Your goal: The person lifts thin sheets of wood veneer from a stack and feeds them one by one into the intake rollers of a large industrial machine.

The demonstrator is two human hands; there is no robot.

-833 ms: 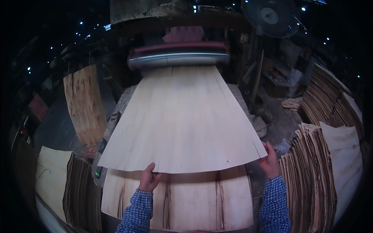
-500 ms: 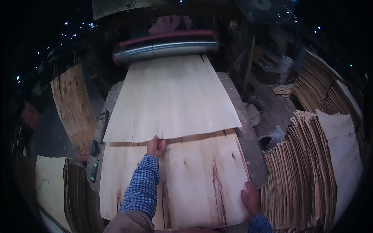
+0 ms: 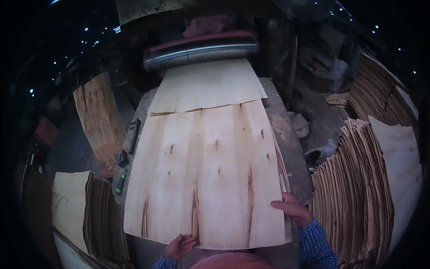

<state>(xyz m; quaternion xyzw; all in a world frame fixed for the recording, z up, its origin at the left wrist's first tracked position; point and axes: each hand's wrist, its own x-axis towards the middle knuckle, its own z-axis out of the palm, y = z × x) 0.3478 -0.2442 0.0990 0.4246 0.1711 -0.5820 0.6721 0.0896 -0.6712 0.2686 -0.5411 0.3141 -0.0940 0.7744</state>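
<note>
Curling loosely at the near edge of the knotty wood sheet (image 3: 219,193), my left grip (image 3: 180,246) lay low; my right grip (image 3: 292,209) sat at its right edge, thumb stretched inward. I could not tell whether either pinched it. Ahead of both, a paler sheet (image 3: 206,85) reached over the bench (image 3: 284,130) to the roller (image 3: 201,53).

Grey floor (image 3: 67,150), scattered pinpoint lights (image 3: 32,91)
</note>
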